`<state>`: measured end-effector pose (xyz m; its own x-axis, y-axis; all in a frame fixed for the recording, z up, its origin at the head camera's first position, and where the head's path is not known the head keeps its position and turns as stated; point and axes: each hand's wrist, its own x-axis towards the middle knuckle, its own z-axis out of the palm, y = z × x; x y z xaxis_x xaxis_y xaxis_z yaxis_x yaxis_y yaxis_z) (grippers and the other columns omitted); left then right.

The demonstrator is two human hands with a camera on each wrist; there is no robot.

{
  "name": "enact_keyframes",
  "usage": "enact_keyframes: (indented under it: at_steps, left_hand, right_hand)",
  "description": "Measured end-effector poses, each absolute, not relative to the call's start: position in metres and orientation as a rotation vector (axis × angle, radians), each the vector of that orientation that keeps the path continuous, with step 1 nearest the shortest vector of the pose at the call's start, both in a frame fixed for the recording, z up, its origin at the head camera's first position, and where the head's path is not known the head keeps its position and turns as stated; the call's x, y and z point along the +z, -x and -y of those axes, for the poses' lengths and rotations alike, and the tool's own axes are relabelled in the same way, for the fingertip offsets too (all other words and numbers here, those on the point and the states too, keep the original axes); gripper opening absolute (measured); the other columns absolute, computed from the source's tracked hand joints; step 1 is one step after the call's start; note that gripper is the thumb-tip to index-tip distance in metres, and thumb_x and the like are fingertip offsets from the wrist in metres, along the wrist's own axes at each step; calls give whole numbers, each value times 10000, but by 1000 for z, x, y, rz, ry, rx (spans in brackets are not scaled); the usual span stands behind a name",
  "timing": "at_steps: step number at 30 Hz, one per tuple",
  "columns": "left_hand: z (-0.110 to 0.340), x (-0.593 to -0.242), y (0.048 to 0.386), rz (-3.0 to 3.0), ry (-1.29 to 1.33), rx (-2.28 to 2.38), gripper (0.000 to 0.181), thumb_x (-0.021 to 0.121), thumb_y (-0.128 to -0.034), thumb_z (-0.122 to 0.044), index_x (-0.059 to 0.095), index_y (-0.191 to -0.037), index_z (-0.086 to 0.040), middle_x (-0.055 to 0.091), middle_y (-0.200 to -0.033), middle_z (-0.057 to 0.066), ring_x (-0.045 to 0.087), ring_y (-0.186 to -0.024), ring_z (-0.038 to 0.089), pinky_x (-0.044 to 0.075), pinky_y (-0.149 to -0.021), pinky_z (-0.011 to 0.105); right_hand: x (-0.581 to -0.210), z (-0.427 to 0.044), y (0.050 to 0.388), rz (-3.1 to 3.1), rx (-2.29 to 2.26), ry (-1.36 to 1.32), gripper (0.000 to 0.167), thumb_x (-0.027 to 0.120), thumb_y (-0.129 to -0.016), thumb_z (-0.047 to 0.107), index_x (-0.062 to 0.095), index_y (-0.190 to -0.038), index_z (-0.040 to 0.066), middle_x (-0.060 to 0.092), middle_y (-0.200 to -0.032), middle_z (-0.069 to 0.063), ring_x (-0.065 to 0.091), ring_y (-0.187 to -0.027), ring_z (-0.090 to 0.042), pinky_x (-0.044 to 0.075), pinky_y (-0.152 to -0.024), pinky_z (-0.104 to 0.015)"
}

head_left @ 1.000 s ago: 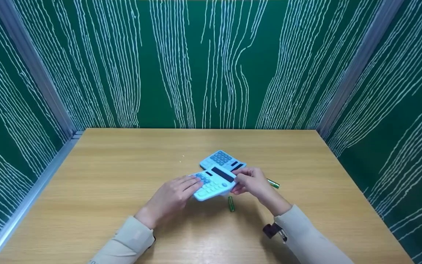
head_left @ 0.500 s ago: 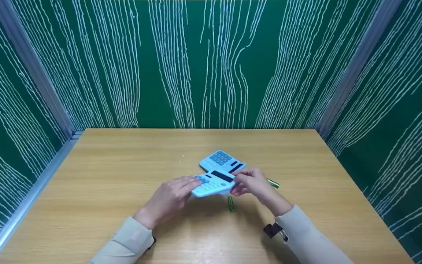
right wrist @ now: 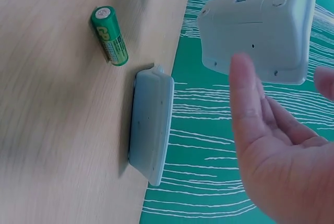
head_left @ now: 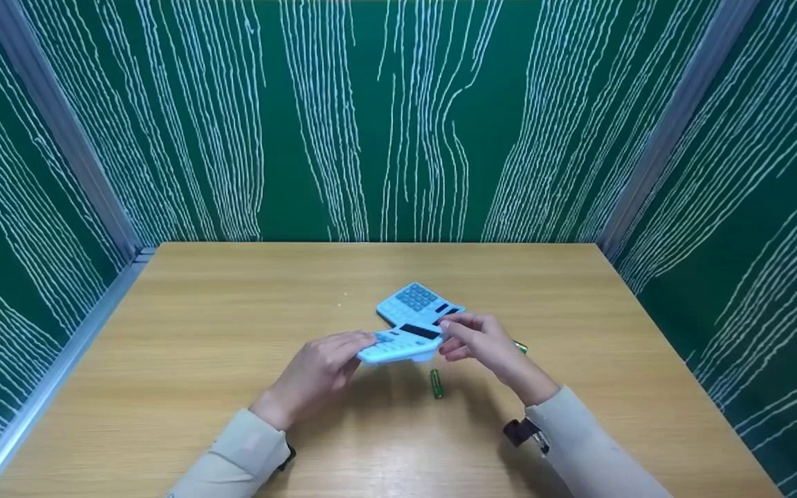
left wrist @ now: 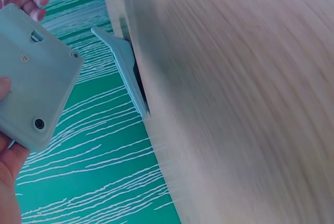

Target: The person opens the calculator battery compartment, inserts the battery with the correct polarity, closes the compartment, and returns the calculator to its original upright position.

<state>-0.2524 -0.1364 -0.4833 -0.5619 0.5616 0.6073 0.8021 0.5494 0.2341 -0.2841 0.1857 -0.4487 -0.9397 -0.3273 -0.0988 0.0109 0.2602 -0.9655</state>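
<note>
Tilted above the table, a light blue calculator [head_left: 402, 344] is gripped at its left side by my left hand [head_left: 326, 363], thumb underneath and fingers over the keys. The left wrist view shows its underside [left wrist: 39, 72], with a small latch slot and round feet. My right hand [head_left: 485, 346] is at the calculator's right end, its fingers loosely bent; in the right wrist view my right hand [right wrist: 276, 151] shows no grip on it. Behind lies a second blue calculator [head_left: 412, 299], partly covered by the first. A green battery [head_left: 436, 384] lies below the held calculator.
Another green battery [head_left: 521, 346] lies beyond my right wrist, mostly hidden by it. Tiny white specks [head_left: 342, 299] dot the wooden table [head_left: 232, 297] to the left of the calculators. Green panels with white lines [head_left: 398, 138] enclose the back and sides.
The held calculator has tipped flatter, its near edge rising, so its keys show less. My right hand has loosened from its right end and shifted slightly right. The batteries and second calculator stay put.
</note>
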Motion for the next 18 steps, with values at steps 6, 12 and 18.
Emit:
enact_keyframes:
  at_steps: [6,12,18]
  left_hand:
    - [137,-485,254,2318,1060,-790,363,778,-984,-10,749,-1343,-50,791,-1316,97,784,-1180,256,645,-1006,407]
    - [137,-484,255,2342,1023,-968,323,762,-991,2,755,-1308,-62,805,-1277,82,788,-1162,238,644,-1014,403]
    - [138,-482,255,2358,1000,-1131,289,724,-1028,-29,752,-1314,-51,810,-1254,85,792,-1124,229,658,-987,443]
  right_hand:
    - [-448,-187,284,-2294,-1789,311,550,614,-1119,328,579,-1486,-80,710,-1364,-233,744,-1171,-302,637,-1022,-320]
    - [-449,-187,285,-2292,-1898,337,500,594,-1126,244,576,-1476,-113,637,-1476,-290,699,-1291,-328,599,-1090,-313]
    - [-450,-187,287,-2293,-1954,390,441,595,-1119,212,623,-1435,-94,649,-1465,-292,730,-1263,-225,597,-1078,-279]
